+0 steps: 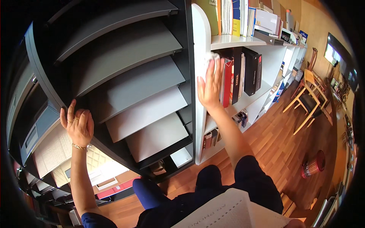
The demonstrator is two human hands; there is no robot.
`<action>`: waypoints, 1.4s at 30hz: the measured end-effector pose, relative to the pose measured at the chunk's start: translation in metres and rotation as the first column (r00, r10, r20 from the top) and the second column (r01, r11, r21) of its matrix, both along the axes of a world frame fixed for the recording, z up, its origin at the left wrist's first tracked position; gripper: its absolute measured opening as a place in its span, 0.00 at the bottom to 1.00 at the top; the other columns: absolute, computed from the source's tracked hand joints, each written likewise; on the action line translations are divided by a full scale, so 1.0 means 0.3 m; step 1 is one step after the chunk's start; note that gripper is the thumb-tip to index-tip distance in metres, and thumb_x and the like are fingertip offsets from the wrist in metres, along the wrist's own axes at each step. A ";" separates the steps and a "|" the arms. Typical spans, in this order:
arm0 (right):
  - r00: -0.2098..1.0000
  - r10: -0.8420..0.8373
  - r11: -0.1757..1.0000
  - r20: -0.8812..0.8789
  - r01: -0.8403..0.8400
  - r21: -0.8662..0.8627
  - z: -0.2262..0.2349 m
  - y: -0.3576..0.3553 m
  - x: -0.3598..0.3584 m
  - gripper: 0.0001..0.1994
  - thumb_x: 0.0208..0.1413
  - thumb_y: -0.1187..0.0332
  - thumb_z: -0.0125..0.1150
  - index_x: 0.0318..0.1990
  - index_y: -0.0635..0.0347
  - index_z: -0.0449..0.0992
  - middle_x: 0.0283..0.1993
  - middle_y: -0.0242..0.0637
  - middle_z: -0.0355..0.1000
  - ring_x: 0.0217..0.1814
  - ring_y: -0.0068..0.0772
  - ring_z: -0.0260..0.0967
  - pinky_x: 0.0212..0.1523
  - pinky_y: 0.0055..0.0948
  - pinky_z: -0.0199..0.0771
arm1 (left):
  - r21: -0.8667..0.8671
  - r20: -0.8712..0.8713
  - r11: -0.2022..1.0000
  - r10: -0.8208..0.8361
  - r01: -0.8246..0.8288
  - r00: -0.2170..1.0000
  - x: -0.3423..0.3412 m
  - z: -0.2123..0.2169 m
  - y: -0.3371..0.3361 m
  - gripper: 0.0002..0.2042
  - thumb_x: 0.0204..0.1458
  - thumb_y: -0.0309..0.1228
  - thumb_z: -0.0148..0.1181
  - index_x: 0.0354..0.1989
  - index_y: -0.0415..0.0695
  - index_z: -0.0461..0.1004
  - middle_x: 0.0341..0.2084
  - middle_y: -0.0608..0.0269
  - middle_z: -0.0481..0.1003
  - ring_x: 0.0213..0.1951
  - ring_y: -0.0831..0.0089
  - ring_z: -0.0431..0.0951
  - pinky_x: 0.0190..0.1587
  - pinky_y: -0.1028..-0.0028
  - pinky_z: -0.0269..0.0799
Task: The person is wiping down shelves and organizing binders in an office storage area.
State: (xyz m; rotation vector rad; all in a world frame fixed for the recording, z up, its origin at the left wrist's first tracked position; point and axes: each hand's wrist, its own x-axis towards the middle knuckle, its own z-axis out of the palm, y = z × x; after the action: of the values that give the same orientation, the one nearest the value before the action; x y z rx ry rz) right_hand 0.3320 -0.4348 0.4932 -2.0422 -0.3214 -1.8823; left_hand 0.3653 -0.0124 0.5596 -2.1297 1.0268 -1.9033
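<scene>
My right hand (210, 87) reaches up to the white bookcase's side upright (200, 49). A crumpled white cloth (213, 56), slightly blurred, is under its fingertips against the edge; whether it is cloth or tissue I cannot tell for sure. The fingers are long and nearly straight over it. To the left, my left hand (79, 123) rests at the upright edge (53, 93) of the dark shelf cabinet, with one finger stretched out, others partly bent, and nothing visible in it. Between both hands are the cabinet's bare grey shelves (131, 72).
Books (228, 81) and a black binder (252, 72) stand in the white bookcase beside my right hand. Boxes (53, 159) fill shelves at lower left. A wooden chair (310, 98) and a red basket (313, 165) stand on the wooden floor (266, 152) to the right.
</scene>
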 end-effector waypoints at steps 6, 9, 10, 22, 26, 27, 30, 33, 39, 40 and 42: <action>0.985 -0.115 0.984 0.131 0.131 -0.118 0.224 -0.049 -0.001 0.28 0.59 0.71 0.49 0.66 0.67 0.54 0.67 0.57 0.51 0.67 0.57 0.50 0.67 0.44 0.46 | -0.007 0.007 1.000 -0.007 0.007 1.000 0.000 -0.011 0.011 0.03 0.45 0.25 0.59 0.29 0.46 0.77 0.28 0.62 0.78 0.58 0.60 0.70 0.65 0.54 0.48; 0.939 0.078 0.986 0.334 -0.121 0.110 0.335 -0.141 0.006 0.21 0.61 0.70 0.48 0.61 0.67 0.62 0.61 0.51 0.60 0.61 0.47 0.60 0.61 0.36 0.58 | 0.014 -0.008 1.000 -0.001 0.001 1.000 0.005 -0.013 0.018 0.04 0.46 0.24 0.58 0.31 0.46 0.76 0.31 0.61 0.78 0.57 0.59 0.70 0.65 0.56 0.48; 0.934 -0.014 0.991 0.356 -0.034 0.128 0.390 -0.170 -0.013 0.19 0.62 0.70 0.48 0.60 0.66 0.64 0.59 0.50 0.63 0.59 0.44 0.63 0.58 0.34 0.61 | 0.015 -0.013 1.000 -0.002 0.002 1.000 0.004 -0.010 0.018 0.04 0.46 0.24 0.58 0.31 0.46 0.75 0.31 0.62 0.78 0.57 0.59 0.70 0.65 0.56 0.47; 0.826 -0.461 0.880 -0.325 0.378 -0.288 0.474 -0.592 -0.024 0.17 0.59 0.53 0.48 0.38 0.53 0.79 0.38 0.33 0.73 0.46 0.40 0.66 0.46 0.42 0.60 | 0.035 0.000 0.997 0.064 -0.064 0.998 0.009 -0.014 0.036 0.05 0.46 0.25 0.56 0.32 0.46 0.76 0.33 0.62 0.78 0.58 0.58 0.70 0.65 0.54 0.46; 0.714 -0.620 0.775 -0.327 0.623 -0.108 0.417 -0.879 -0.031 0.17 0.59 0.51 0.46 0.43 0.48 0.79 0.46 0.35 0.71 0.52 0.46 0.65 0.50 0.49 0.64 | 0.020 -0.015 0.999 0.050 -0.049 0.999 0.001 -0.010 0.009 0.04 0.45 0.25 0.57 0.30 0.45 0.76 0.31 0.60 0.77 0.56 0.57 0.71 0.64 0.53 0.49; 0.680 -0.644 0.742 -0.351 0.666 -0.071 0.423 -0.889 -0.040 0.18 0.59 0.52 0.46 0.43 0.49 0.79 0.47 0.37 0.71 0.52 0.48 0.65 0.50 0.50 0.64 | 0.013 -0.012 1.000 0.028 -0.028 1.000 0.008 -0.015 0.004 0.04 0.45 0.25 0.58 0.30 0.45 0.76 0.31 0.61 0.77 0.56 0.57 0.72 0.64 0.53 0.49; 0.631 -0.695 0.682 -0.346 0.730 -0.040 0.430 -0.816 -0.021 0.19 0.60 0.52 0.45 0.42 0.52 0.79 0.47 0.42 0.70 0.51 0.51 0.64 0.50 0.50 0.64 | -0.015 -0.012 1.000 0.021 -0.022 1.000 0.005 -0.013 0.010 0.04 0.45 0.25 0.58 0.30 0.45 0.76 0.31 0.62 0.77 0.56 0.57 0.72 0.64 0.53 0.49; 0.642 -0.701 0.692 -0.310 0.718 -0.075 0.434 -0.686 -0.047 0.18 0.59 0.55 0.45 0.39 0.56 0.80 0.45 0.47 0.70 0.48 0.52 0.64 0.49 0.48 0.65 | -0.019 -0.024 0.999 -0.029 0.029 0.999 0.001 -0.011 0.015 0.04 0.44 0.25 0.58 0.30 0.44 0.76 0.30 0.62 0.77 0.55 0.58 0.72 0.65 0.53 0.49; 0.849 -0.417 0.902 -0.324 0.345 -0.259 0.473 -0.472 -0.127 0.15 0.54 0.63 0.47 0.39 0.58 0.80 0.38 0.45 0.68 0.44 0.49 0.64 0.48 0.40 0.64 | -0.033 -0.028 0.997 -0.069 0.068 0.997 -0.001 -0.011 0.025 0.05 0.43 0.25 0.59 0.30 0.46 0.74 0.30 0.64 0.76 0.55 0.60 0.72 0.64 0.52 0.50; 0.842 -0.370 0.919 -0.393 0.267 -0.291 0.497 -0.460 -0.140 0.15 0.53 0.66 0.47 0.41 0.57 0.80 0.37 0.44 0.68 0.44 0.47 0.64 0.48 0.37 0.64 | -0.028 -0.039 0.996 -0.088 0.087 0.995 0.002 -0.012 0.025 0.05 0.43 0.24 0.58 0.30 0.45 0.74 0.31 0.63 0.76 0.55 0.60 0.71 0.65 0.52 0.49; 0.775 -0.191 0.979 -0.602 0.195 -0.059 0.581 -0.404 -0.169 0.18 0.49 0.78 0.46 0.43 0.58 0.80 0.37 0.36 0.70 0.42 0.31 0.69 0.46 0.24 0.65 | -0.028 -0.026 0.997 -0.077 0.077 0.997 -0.004 -0.015 0.037 0.05 0.44 0.25 0.59 0.30 0.46 0.74 0.29 0.63 0.75 0.55 0.60 0.72 0.64 0.52 0.50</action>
State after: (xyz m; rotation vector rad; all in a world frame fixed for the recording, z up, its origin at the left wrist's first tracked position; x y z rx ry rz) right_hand 0.2814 -0.5559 0.6675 -2.6130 0.0701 -1.1981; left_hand 0.3640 -0.0013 0.5552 -2.1664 1.1101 -1.9385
